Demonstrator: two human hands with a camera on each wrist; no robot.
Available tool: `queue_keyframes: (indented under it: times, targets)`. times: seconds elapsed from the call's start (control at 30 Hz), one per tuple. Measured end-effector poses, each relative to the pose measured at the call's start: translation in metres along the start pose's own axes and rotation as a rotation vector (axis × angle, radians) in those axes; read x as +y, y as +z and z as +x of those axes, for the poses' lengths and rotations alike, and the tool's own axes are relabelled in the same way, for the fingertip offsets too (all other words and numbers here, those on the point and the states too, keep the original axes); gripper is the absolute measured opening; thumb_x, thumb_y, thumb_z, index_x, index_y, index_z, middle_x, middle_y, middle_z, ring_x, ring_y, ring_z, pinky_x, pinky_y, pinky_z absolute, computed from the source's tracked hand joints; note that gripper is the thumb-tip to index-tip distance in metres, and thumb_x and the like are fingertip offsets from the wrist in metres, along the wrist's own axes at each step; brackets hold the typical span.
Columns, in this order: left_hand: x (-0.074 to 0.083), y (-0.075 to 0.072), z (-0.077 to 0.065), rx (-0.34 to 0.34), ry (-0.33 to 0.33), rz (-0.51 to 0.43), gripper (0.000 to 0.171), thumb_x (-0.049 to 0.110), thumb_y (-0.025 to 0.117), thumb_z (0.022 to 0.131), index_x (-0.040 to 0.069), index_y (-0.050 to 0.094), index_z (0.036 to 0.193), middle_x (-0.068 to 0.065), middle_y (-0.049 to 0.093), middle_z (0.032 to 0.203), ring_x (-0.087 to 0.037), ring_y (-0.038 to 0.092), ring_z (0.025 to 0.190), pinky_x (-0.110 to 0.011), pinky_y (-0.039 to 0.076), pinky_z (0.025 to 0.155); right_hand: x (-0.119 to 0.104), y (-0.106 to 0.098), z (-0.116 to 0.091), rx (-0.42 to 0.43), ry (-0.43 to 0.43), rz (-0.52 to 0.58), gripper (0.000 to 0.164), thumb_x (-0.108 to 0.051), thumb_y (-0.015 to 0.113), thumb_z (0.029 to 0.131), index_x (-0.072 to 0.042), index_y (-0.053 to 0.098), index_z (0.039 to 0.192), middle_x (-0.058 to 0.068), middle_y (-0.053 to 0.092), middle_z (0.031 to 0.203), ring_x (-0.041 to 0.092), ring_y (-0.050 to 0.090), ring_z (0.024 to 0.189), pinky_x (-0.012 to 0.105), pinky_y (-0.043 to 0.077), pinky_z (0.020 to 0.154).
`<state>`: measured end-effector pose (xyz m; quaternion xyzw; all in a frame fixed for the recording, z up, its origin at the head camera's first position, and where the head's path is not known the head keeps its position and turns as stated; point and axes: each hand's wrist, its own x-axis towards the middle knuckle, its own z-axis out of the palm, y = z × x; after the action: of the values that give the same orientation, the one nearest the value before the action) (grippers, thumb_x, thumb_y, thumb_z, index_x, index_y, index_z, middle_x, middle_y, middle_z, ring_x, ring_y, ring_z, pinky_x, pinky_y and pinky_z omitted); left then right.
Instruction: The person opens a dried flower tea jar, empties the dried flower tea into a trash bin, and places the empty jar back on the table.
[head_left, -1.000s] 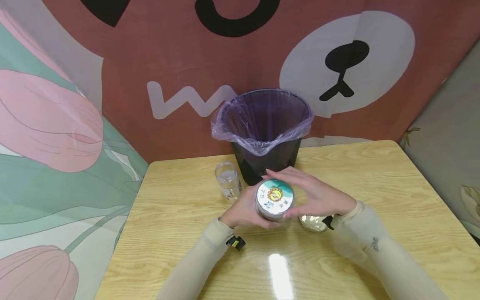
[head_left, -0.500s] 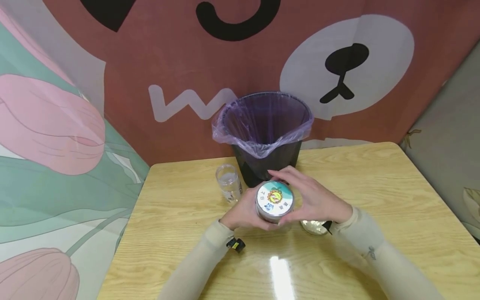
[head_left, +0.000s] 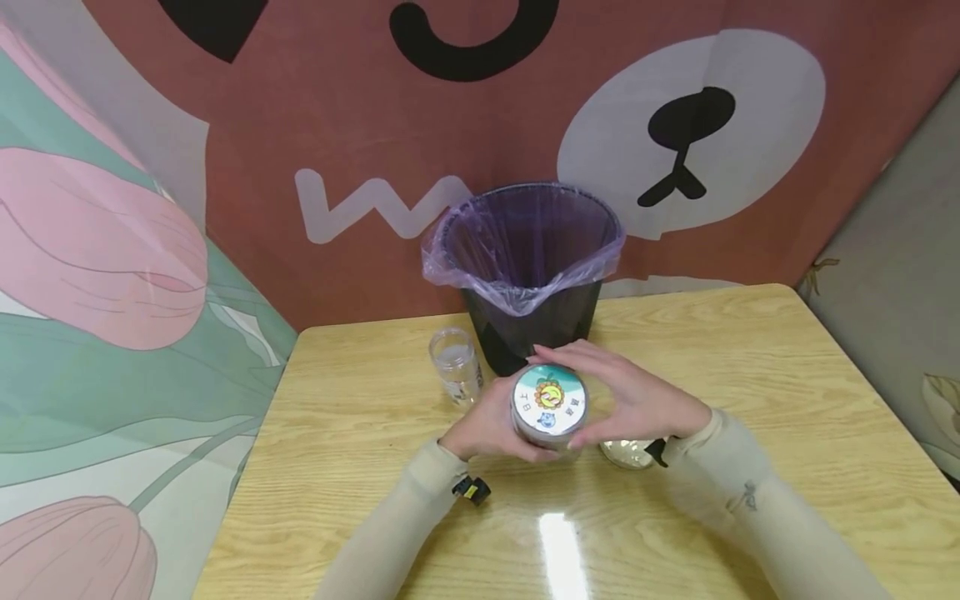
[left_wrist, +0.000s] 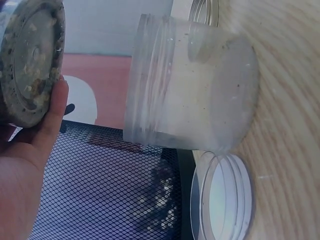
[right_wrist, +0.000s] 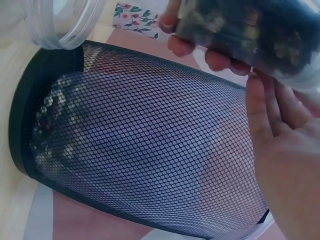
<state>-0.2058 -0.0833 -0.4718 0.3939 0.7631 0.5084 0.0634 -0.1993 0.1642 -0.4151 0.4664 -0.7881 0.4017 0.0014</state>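
Both hands clamp the jar: left hand [head_left: 487, 421] curled round its body, right hand [head_left: 637, 400] fingers round the sticker lid [head_left: 549, 400], whose picture has rotated since half a second ago, so likely unscrewing, just before the mesh bin [head_left: 528, 275].

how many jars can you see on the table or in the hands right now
2, perhaps 3. The lidded jar is gripped by the left hand and right hand. An empty open jar stands left of the bin. Something round behind the right wrist is mostly hidden.
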Motion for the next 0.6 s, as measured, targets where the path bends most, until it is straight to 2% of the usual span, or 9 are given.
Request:
queue_keyframes:
  times: [0.13, 0.3, 0.47, 0.6]
  targets:
    - [-0.0002, -0.0003, 0.0004, 0.006, 0.011, -0.006, 0.103, 0.012, 0.098, 0.059, 0.011, 0.047, 0.149, -0.005, 0.065, 0.137, -0.013, 0.062, 0.124, -0.034, 0.049, 0.112, -0.0013, 0.0056, 0.0013, 0.038, 0.005, -0.039, 0.114, -0.05, 0.094, 0.067, -0.02, 0.037, 0.161, -0.002, 0.052, 0.151, 0.015, 0.05, 0.134, 0.048, 0.051, 0.106]
    - [0.0, -0.0004, 0.0009, 0.015, 0.014, 0.0, 0.103, 0.013, 0.097, 0.058, 0.01, 0.047, 0.149, -0.006, 0.066, 0.135, -0.013, 0.063, 0.123, -0.033, 0.05, 0.11, -0.0033, 0.0103, 0.0037, 0.082, 0.005, -0.073, 0.108, -0.058, 0.091, 0.067, -0.018, 0.045, 0.157, -0.002, 0.053, 0.144, 0.014, 0.052, 0.128, 0.047, 0.054, 0.103]
    - [0.0009, -0.0002, 0.0007, 0.018, 0.012, 0.012, 0.106, 0.012, 0.097, 0.058, 0.009, 0.046, 0.15, -0.006, 0.066, 0.136, -0.013, 0.062, 0.123, -0.033, 0.05, 0.111, -0.0046, 0.0101, 0.0033, 0.088, 0.0, -0.091, 0.104, -0.051, 0.093, 0.07, -0.017, 0.046, 0.156, -0.003, 0.056, 0.143, 0.013, 0.051, 0.129, 0.045, 0.054, 0.103]
    - [0.0018, -0.0001, -0.0002, 0.006, 0.015, 0.016, 0.105, 0.012, 0.098, 0.058, 0.009, 0.046, 0.149, -0.007, 0.066, 0.136, -0.013, 0.062, 0.124, -0.033, 0.05, 0.111, -0.0048, 0.006, 0.0027, 0.049, -0.009, -0.029, 0.107, -0.041, 0.094, 0.071, -0.018, 0.039, 0.16, -0.003, 0.057, 0.15, 0.013, 0.049, 0.131, 0.04, 0.049, 0.106]
